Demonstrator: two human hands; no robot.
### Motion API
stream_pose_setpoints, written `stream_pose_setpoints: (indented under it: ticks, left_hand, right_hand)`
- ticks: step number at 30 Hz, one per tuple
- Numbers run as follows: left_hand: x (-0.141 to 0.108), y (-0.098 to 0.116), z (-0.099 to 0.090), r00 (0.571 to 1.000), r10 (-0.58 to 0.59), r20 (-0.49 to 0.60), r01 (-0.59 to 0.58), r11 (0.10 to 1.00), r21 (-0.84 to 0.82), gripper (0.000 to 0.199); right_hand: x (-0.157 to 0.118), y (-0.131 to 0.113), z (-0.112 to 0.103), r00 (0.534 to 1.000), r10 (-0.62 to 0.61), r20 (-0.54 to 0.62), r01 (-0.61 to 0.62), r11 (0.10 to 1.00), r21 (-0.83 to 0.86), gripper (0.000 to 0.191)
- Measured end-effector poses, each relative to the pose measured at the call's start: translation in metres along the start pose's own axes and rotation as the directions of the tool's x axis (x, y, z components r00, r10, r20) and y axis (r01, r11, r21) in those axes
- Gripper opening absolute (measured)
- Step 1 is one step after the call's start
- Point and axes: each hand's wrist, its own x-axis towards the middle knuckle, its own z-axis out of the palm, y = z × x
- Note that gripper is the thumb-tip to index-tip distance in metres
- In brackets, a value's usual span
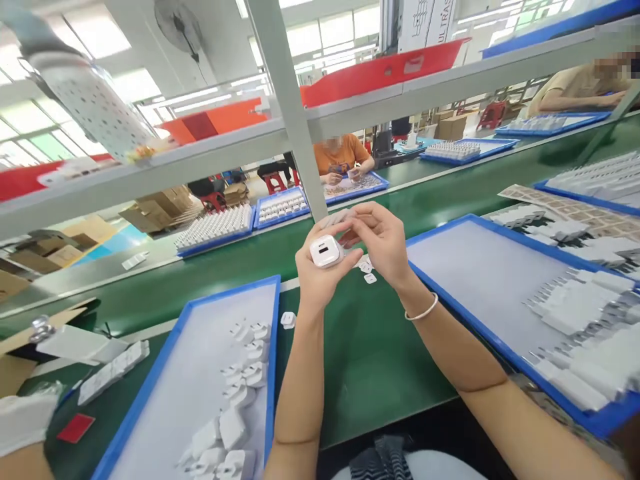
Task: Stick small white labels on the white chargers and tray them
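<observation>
My left hand (320, 283) is wrapped round a white USB charger (326, 252), its face with the dark port turned towards me. Close beside it, my right hand (383, 243) has thumb and fingers bent together near the charger's far side; what lies between those fingertips is hidden. Small white caps (368, 272) lie on the green table just under my hands, and another white cap (288, 320) sits left of my left wrist. To my left, a blue-rimmed tray (187, 320) bears several loose white chargers (233, 427).
On the right, another blue-rimmed tray (450, 243) carries rows of white chargers (585, 300). A shelf post (295, 113) rises ahead of my hands. At lower left are a co-worker's gloved hand (25, 427) and a red card (76, 428). Across the belt sits a person in orange (337, 160).
</observation>
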Motion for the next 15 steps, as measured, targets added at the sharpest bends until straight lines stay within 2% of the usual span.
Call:
stream_pose_setpoints:
  ticks: [4,7,11,15]
  left_hand:
    - [0.004,0.011,-0.018,0.998,-0.053,0.012,0.053,0.997,0.05,0.04]
    - [0.005,0.01,-0.029,0.993,-0.097,-0.063,0.102,0.991,0.092,0.032]
    - [0.005,0.008,-0.039,0.987,-0.119,-0.111,0.136,0.977,0.165,0.023]
    - [0.003,0.009,-0.045,0.995,-0.102,-0.01,0.101,0.96,0.262,0.02]
  right_hand:
    - [0.002,-0.005,-0.001,0.983,-0.184,-0.008,0.182,0.975,-0.126,0.01]
    - [0.004,-0.002,-0.008,0.973,-0.22,0.065,0.228,0.955,-0.188,0.015]
    - [0.003,-0.002,-0.007,0.988,-0.074,0.136,0.094,0.984,-0.15,0.023]
    - [-0.004,-0.013,0.0,0.989,0.016,0.149,-0.01,0.999,-0.041,0.019]
